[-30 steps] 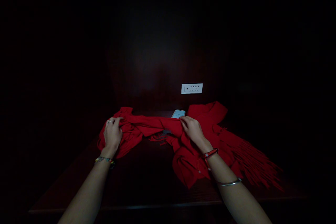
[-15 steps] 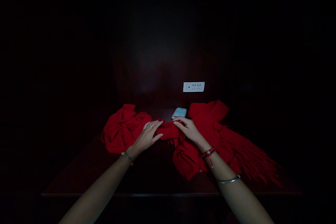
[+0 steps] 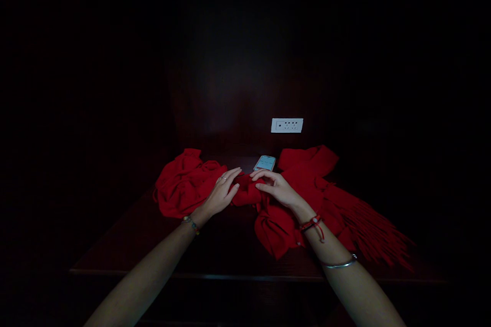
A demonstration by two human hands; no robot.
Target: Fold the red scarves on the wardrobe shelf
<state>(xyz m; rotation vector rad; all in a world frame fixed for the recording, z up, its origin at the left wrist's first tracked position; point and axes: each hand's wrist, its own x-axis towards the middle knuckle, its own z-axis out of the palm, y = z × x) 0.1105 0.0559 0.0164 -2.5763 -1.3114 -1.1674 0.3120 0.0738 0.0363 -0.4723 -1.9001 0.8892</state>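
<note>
A fringed red scarf [image 3: 303, 168] lies bunched on a dark table, its fringe spread out at the right. A crumpled heap of red cloth [image 3: 184, 184] sits at the left, and a narrow red stretch joins the two sides in the middle. My left hand [image 3: 220, 193], with a ring on one finger, rests at the left of that stretch, fingers extended and thumb apart. Over its right end is my right hand [image 3: 280, 189], fingers slightly bent and thumb apart from them. Whether the fingertips touch the cloth is hard to tell in the dim light.
Behind the hands a phone [image 3: 264, 163] with a lit screen lies on the table [image 3: 215, 260]. A white socket panel [image 3: 287, 125] is set in the dark wall. The table's front edge runs below my forearms.
My right thumb and fingers have spread apart, loosening from the cloth. The left hand's fingers are raised a little. The middle stretch looks more bunched, and the whole view has shifted slightly.
</note>
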